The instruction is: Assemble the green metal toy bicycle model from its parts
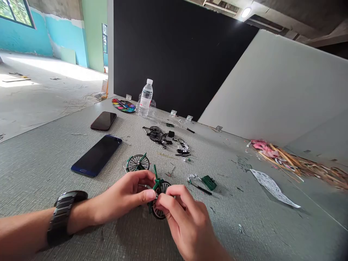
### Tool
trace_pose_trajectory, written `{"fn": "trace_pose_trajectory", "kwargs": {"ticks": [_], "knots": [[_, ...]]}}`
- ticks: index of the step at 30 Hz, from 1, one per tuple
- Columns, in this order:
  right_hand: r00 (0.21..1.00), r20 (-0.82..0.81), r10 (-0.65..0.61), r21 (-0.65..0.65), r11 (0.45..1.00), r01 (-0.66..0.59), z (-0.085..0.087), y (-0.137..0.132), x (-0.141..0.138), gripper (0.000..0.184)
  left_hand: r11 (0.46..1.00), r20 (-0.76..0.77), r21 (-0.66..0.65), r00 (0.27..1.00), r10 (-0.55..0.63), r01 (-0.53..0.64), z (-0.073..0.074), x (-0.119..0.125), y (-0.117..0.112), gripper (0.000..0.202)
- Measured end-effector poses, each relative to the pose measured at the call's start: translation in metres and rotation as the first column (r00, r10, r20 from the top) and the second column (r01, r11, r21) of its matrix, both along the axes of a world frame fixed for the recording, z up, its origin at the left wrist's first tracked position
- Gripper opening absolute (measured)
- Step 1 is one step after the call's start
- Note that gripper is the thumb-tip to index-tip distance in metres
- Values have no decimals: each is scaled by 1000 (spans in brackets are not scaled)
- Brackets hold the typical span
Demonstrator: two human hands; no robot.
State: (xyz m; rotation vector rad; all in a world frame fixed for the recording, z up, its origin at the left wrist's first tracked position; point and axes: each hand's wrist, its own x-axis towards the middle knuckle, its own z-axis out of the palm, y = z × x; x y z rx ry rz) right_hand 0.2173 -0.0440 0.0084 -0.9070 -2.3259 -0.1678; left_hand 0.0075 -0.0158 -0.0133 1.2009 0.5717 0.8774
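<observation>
Item: green miniature bicycle (157, 182), resting on the counter (54, 152). Hands: left hand (127, 197) has thumb and forefinger pinched shut on its frame; right hand (185, 221) has fingertips closed on its front wheel. Behind the bicycle: black bicycle parts (159, 136), water bottle (145, 98). Left of it: blue phone (97, 155). Right of it: loose green part (209, 182).
</observation>
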Motion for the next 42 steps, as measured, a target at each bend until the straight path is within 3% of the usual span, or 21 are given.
{"fn": "trace_pose_trajectory", "kwargs": {"ticks": [7, 13, 19, 33, 38, 42], "knots": [[987, 98, 130, -40, 991, -126, 12, 2, 2, 37, 999, -68, 1, 997, -35, 35, 3, -2, -2, 45], [974, 103, 200, -50, 979, -196, 15, -1, 5, 37, 997, -21, 2, 997, -74, 74, 9, -1, -2, 46], [992, -60, 111, -146, 982, -119, 7, -3, 1, 21, 996, 6, -6, 996, -90, 90, 10, -2, 0, 51], [996, -40, 82, -207, 974, -89, 7, -3, -1, 17, 996, 9, -47, 997, -75, 75, 10, -1, -3, 49], [990, -127, 58, -313, 945, -95, 10, -2, 0, 15, 995, 120, -3, 988, -95, 97, 2, -4, -5, 76], [986, -157, 57, -330, 938, -107, 7, -1, 0, 17, 998, 78, 28, 995, -65, 63, -4, -6, -7, 83]]}}
